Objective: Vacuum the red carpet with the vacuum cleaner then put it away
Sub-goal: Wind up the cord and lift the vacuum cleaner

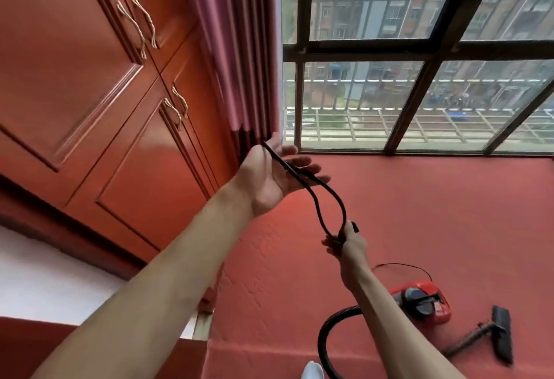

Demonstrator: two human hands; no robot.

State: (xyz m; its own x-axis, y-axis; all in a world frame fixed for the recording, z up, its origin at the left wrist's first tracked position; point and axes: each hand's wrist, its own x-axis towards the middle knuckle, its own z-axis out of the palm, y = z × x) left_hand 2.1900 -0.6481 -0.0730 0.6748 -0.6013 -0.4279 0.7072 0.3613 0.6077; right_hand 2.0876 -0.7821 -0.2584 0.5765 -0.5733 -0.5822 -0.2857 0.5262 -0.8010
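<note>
Step in hand: judging by the cord gathered between both hands and the machine lying idle, the vacuuming looks finished and this is the putting-away part, coiling the lead.
Left hand: the left hand (274, 176) is raised in front of the curtain (236, 48), palm showing, fingers straight and spread. The power cord (329, 195) runs across the palm between thumb and fingers, resting there rather than being squeezed.
Right hand: the right hand (344, 242) sits lower and nearer the carpet, fingers curled round the bottom of the cord loop, pinching the strands together.
Power cord: it forms one hanging loop between the two hands. A thin black line arcs over the carpet just behind the vacuum cleaner, probably the same lead, though where it joins is hidden behind the right forearm.
Vacuum cleaner: the red vacuum cleaner (422, 300) rests on the red carpet (434, 198), down to the right and well apart from both hands. Its black hose (325, 336) curves toward the bottom edge, and the floor nozzle (502, 336) lies flat beside it.
Surroundings: a red-brown wardrobe (90, 93) stands on the left, and a barred window (419, 48) faces ahead.
Next move calls for: drawing in more slack and laying another loop over the left palm, with loops kept even so they do not tangle. The bundle, hose and nozzle would then go with the machine to storage.
</note>
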